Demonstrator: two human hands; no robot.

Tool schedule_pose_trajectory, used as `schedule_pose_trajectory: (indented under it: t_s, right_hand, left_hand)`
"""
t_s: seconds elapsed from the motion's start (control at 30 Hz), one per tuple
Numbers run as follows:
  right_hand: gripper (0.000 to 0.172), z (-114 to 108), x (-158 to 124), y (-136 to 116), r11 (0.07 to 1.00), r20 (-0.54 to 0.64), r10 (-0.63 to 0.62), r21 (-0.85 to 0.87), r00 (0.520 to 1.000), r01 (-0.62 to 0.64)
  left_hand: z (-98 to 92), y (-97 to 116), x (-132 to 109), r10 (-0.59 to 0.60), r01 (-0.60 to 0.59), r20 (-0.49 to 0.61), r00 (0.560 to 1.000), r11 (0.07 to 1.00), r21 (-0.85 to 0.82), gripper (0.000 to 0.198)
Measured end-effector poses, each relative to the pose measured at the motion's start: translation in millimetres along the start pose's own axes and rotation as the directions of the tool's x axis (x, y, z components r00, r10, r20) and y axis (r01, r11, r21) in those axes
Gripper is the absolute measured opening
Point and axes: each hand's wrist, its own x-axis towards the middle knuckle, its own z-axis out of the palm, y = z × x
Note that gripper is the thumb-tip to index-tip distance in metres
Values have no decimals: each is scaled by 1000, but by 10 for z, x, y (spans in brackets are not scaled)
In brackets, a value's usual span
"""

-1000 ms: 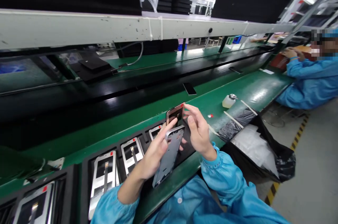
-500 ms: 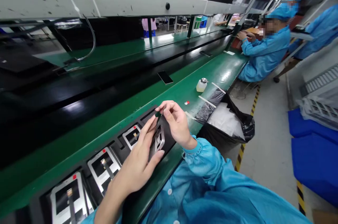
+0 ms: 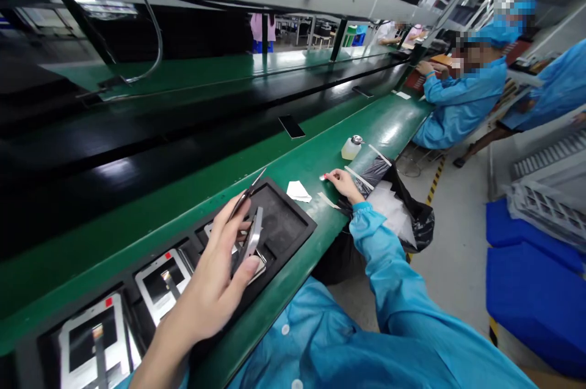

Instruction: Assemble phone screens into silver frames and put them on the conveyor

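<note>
My left hand [image 3: 213, 282] is wrapped around a silver-edged phone housing [image 3: 254, 233], tilted over the black foam tray [image 3: 293, 227]. A pair of tweezers [image 3: 251, 190] is also in this hand, its tips pointing up and away past the fingers. Farther right, my right hand [image 3: 347, 185] has its fingertips pinched at a small red-and-white piece [image 3: 323, 177] on the green bench. Part of that piece is hidden by the fingers. White phone parts [image 3: 162, 279] with red tabs and flex cables lie in the tray on the left.
White paper [image 3: 298, 191] lies beside the tray. A bottle with a metal top [image 3: 351, 148] stands behind my right hand. A black bag [image 3: 423, 221] of clear plastic hangs at the bench edge. A dark phone [image 3: 292, 126] lies farther back. A co-worker [image 3: 467, 96] sits at right.
My right hand has left the left hand and reached right to the red-and-white piece. The tweezers now rest in my left hand alone. White paper beside the tray has come into view.
</note>
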Motion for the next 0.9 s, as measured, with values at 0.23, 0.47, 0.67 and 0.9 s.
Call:
schedule_pose_trajectory:
  t_s: [0.23,0.47,0.67,0.9]
  right_hand:
    - [26,98,125,203,966,-41,46,-254,998,-55]
    - [27,180,-47,73,923,-157,3,-380,988,-64]
    - [36,139,-186,-276,964,-251,-20,-263,968,-49]
    - [88,551,-925,-1263,932,82,-312,220,946,288]
  left_hand:
    - [-4,-4,3,-70,49,-80,994,969,-243,63]
    - [-13,186,27,-253,168,-167,953,899,-405,62]
    - [-93,512,82,-565,306,49,824,370,-877,89]
    - [-55,524,87,-408,175,149,901,26,-984,104]
